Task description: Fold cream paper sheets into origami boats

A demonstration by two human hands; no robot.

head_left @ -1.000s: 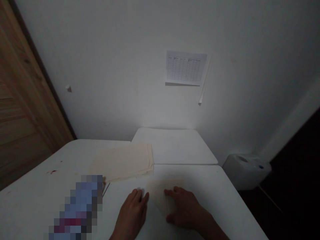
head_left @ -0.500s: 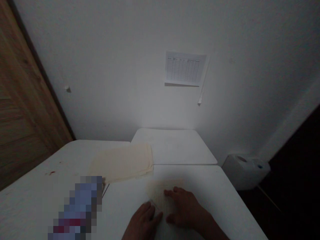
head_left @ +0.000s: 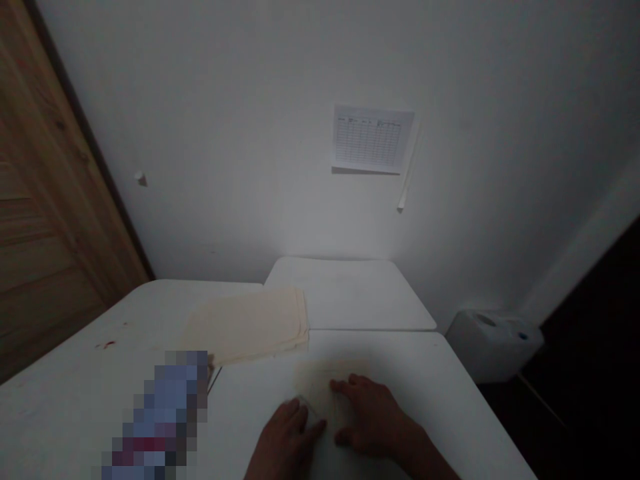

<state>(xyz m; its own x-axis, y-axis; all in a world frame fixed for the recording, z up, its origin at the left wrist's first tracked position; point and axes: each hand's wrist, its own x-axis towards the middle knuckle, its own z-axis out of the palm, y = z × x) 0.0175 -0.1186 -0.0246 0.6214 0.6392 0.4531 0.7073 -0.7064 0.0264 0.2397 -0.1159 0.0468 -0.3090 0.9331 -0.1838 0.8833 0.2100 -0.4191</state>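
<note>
Left hand (head_left: pixel 285 443) slid beside the right hand (head_left: pixel 373 417).

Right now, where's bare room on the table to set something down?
Bare white tabletop lies right of the pale sheet, up to the table's right edge. Another patch lies left of the blurred object, around a red stain. Crowded: the middle, with the left hand and right hand at the sheet, below the folded cream stack.

seven o'clock: pixelated object (head_left: pixel 163 413) unidentifiable. twelve o'clock: wall chart (head_left: pixel 373 139) print too small to read. six o'clock: left hand (head_left: pixel 284 443) cut off at lower edge.
</note>
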